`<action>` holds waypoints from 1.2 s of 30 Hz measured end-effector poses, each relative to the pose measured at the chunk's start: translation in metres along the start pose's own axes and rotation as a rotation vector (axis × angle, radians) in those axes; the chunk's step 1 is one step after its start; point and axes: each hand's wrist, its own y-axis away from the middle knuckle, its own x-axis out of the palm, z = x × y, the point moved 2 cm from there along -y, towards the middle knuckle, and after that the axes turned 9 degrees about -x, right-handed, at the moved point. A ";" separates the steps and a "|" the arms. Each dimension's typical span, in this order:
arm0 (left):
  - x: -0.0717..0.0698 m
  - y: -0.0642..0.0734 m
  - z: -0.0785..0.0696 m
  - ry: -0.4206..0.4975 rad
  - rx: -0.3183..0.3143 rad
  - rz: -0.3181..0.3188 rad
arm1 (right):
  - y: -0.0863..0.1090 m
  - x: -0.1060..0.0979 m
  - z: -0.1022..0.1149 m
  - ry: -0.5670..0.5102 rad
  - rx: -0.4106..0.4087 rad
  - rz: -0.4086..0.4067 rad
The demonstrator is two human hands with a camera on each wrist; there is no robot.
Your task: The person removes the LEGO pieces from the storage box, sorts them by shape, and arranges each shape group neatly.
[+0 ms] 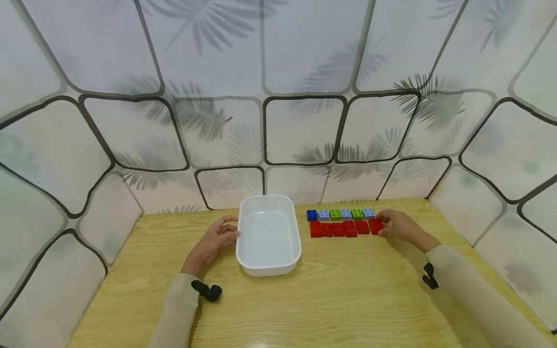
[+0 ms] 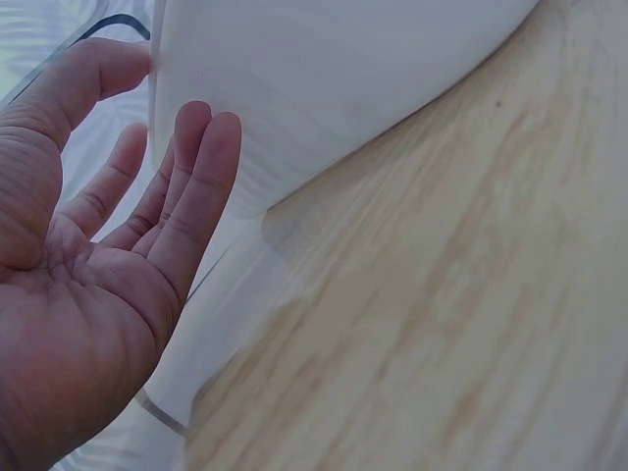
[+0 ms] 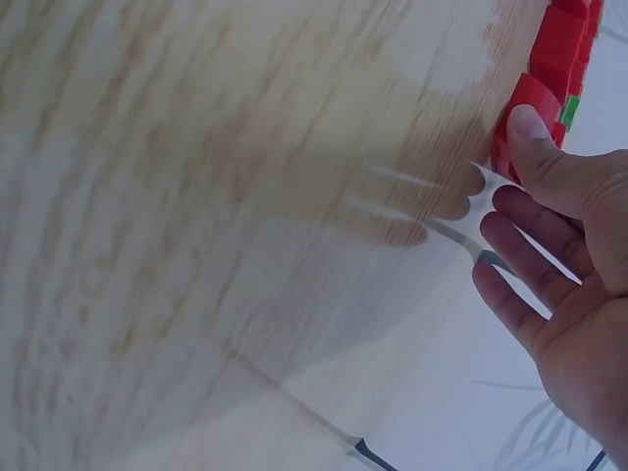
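Note:
A white plastic tub (image 1: 267, 232) with rounded corners stands mid-table. My left hand (image 1: 216, 238) is at its left side, fingers loosely extended and thumb at the rim; in the left wrist view, the fingertips of the left hand (image 2: 108, 216) lie along the tub's outer wall (image 2: 324, 88). To the right, my right hand (image 1: 402, 227) pinches the rightmost red toy brick (image 1: 375, 225) of a front row. From the right wrist, the thumb (image 3: 530, 126) presses the red brick (image 3: 514, 103), while the other fingers of that hand spread below; the index finger is mostly hidden.
Several other red bricks (image 1: 338, 229) continue the front row leftward. Behind them runs a row of studded bricks: dark blue (image 1: 311, 215), light blue (image 1: 324, 215) and green (image 1: 335, 214). A patterned curtain (image 1: 300, 130) surrounds the wooden table (image 1: 322, 299) at the back and sides.

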 end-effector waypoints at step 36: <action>0.000 0.002 -0.001 -0.009 0.007 0.002 | 0.000 -0.006 0.008 -0.090 0.019 0.058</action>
